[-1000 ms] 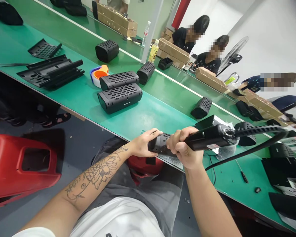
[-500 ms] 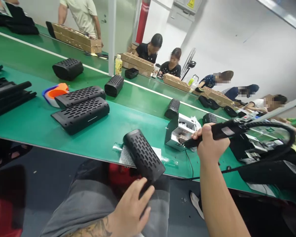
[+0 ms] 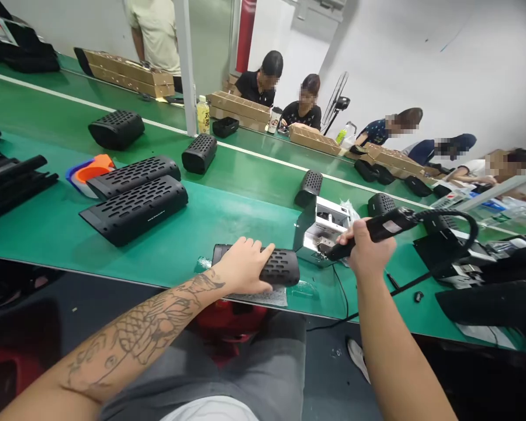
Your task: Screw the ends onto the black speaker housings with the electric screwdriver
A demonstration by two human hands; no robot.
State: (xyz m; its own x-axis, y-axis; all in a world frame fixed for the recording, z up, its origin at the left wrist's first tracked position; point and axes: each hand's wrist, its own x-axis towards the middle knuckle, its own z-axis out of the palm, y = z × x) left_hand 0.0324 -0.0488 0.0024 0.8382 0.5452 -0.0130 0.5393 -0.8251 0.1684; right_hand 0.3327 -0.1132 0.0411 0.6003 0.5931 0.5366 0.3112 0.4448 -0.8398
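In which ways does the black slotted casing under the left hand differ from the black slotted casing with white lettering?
The hand-covered casing lies under the left hand; the lettered casing has no hand on it. White lettering shows on the lettered casing's side; none is visible on the hand-covered casing. The hand-covered casing lies nearly along the table's near edge; the lettered casing slants away from it. Both are black with slots.

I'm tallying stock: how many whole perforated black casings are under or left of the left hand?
5: casing under the left hand, front casing, casing just behind it, rear-left casing, casing before the yellow bottle. More may hide among dark parts at left.
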